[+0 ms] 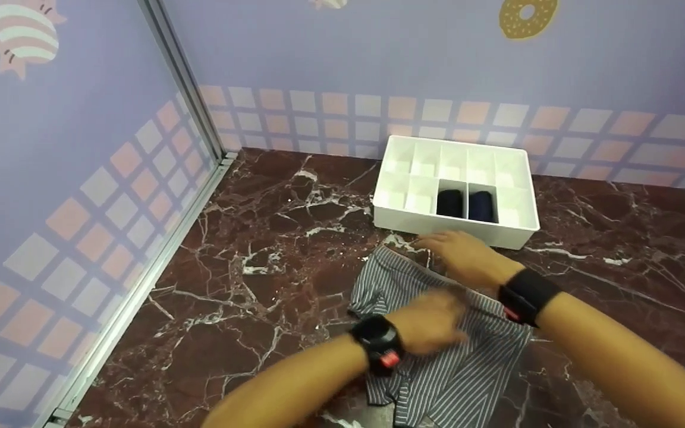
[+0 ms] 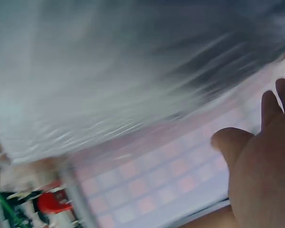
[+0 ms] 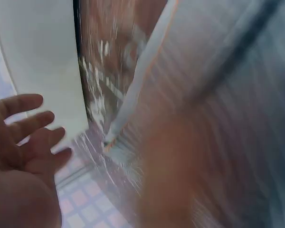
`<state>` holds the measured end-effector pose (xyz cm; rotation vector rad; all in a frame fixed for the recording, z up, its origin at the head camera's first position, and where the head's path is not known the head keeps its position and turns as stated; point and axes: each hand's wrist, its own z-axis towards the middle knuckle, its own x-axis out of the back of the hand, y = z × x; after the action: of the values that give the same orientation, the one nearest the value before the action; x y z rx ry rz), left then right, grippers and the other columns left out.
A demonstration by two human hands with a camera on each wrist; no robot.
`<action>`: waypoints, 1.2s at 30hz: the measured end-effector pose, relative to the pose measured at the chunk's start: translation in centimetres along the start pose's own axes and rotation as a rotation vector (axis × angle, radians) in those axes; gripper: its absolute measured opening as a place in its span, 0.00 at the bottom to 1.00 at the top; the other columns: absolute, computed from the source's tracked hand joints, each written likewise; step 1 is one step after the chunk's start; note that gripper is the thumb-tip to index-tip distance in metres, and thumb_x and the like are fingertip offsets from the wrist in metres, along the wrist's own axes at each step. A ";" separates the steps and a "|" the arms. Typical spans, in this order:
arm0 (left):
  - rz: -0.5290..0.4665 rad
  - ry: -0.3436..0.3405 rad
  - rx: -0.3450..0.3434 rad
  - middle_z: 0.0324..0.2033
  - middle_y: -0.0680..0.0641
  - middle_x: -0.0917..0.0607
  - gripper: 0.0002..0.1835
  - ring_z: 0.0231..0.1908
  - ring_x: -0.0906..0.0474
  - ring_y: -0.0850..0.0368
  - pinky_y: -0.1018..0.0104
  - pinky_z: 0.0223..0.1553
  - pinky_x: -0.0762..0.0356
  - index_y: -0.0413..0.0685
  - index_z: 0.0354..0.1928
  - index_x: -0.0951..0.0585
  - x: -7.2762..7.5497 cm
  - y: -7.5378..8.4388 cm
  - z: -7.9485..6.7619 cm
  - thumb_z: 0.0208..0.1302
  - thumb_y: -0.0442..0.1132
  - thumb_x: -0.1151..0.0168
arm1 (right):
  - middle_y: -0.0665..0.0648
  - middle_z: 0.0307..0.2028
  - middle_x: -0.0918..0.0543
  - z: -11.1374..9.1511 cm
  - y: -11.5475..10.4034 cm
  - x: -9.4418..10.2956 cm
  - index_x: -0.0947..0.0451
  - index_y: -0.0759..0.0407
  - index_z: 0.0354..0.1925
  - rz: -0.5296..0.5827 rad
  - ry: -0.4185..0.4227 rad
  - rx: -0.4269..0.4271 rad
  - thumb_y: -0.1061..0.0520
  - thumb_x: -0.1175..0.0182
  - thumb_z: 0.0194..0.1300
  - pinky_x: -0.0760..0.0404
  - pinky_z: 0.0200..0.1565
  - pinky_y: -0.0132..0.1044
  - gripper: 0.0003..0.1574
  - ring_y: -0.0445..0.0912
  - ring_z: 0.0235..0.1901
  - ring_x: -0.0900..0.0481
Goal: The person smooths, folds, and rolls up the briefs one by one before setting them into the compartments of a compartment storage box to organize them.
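Note:
A pair of grey-and-white striped shorts (image 1: pixel 420 380) lies on the dark red marble tabletop, waistband towards the box and legs towards me. My left hand (image 1: pixel 431 321) is over the middle of the shorts, blurred, with nothing in its fingers. In the left wrist view, that hand (image 2: pixel 263 166) has its thumb apart from the fingers. Just beyond the waistband is my right hand (image 1: pixel 464 255), between the shorts and the white box. The right wrist view shows this hand (image 3: pixel 23 156) with loosely bent, spread fingers beside the waistband (image 3: pixel 142 76).
A white divided box (image 1: pixel 437 229) stands near the back wall. Two of its front compartments hold dark rolled fabric pieces, a black one (image 1: pixel 451 203) and a navy one (image 1: pixel 481 206). A metal-edged side wall (image 1: pixel 152 270) bounds the marble tabletop (image 1: pixel 247 321) on the left.

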<state>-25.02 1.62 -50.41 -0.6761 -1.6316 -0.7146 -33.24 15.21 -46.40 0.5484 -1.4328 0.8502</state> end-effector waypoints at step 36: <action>-0.152 -0.151 0.250 0.71 0.41 0.54 0.46 0.70 0.59 0.45 0.45 0.66 0.60 0.39 0.70 0.48 2.5 -11.4 -12.4 0.51 0.43 0.38 | 0.77 0.67 0.58 -12.5 1.0 -2.7 0.59 0.62 0.71 0.166 -0.154 -0.166 0.25 0.32 0.28 0.47 0.58 0.67 0.83 0.72 0.65 0.56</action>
<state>-26.18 -15.04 -47.23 -0.4373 -1.8884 -0.5649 -26.04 24.98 -50.41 0.3789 -1.6913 0.8239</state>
